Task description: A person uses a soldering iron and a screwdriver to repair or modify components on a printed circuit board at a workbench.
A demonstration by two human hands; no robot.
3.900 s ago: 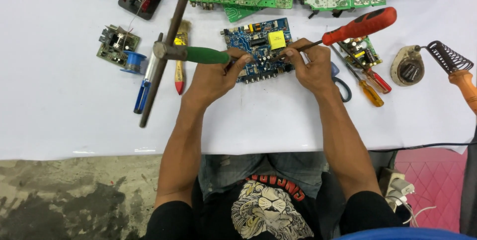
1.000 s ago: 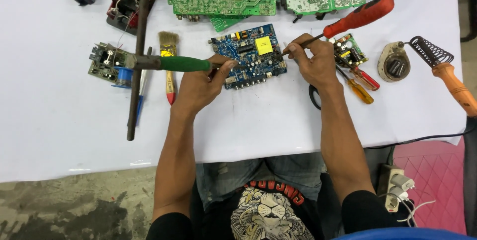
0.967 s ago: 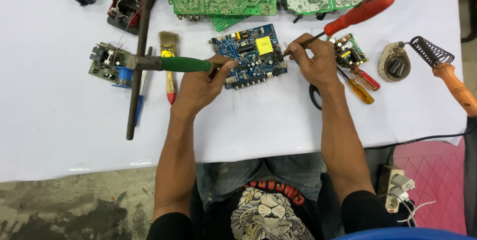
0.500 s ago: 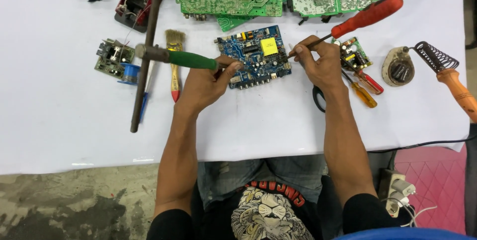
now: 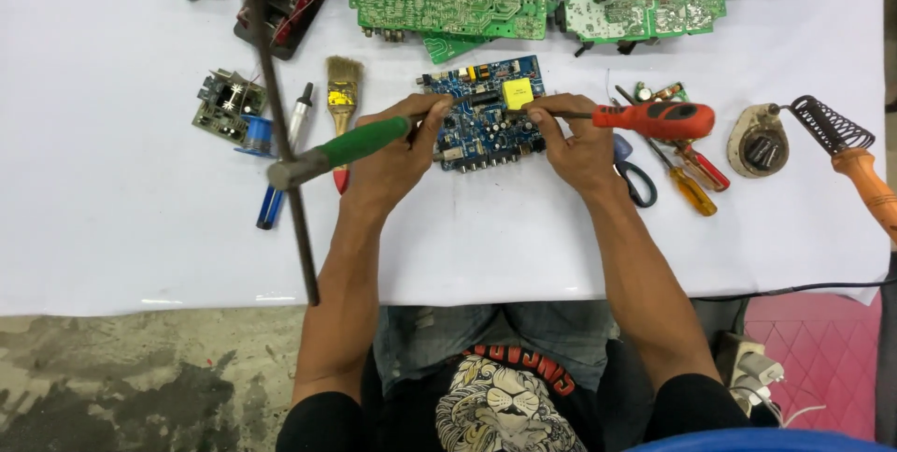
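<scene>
A white table [image 5: 131, 246] spreads under and well beyond both hands, evenly lit, with only soft shadows. Nearer the person than the hands, past the table's edge, lies a grey concrete floor [image 5: 140, 387], stained and patchy to the left. To the right of the right arm sits a pink quilted surface [image 5: 822, 349], with a white power strip [image 5: 752, 373] beside it.

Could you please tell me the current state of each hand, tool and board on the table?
left hand: gripping the green-handled tool
right hand: gripping the red-handled screwdriver, tip over the board
blue circuit board: flat, between both hands
paintbrush: lying unused
soldering iron: lying unheld
</scene>
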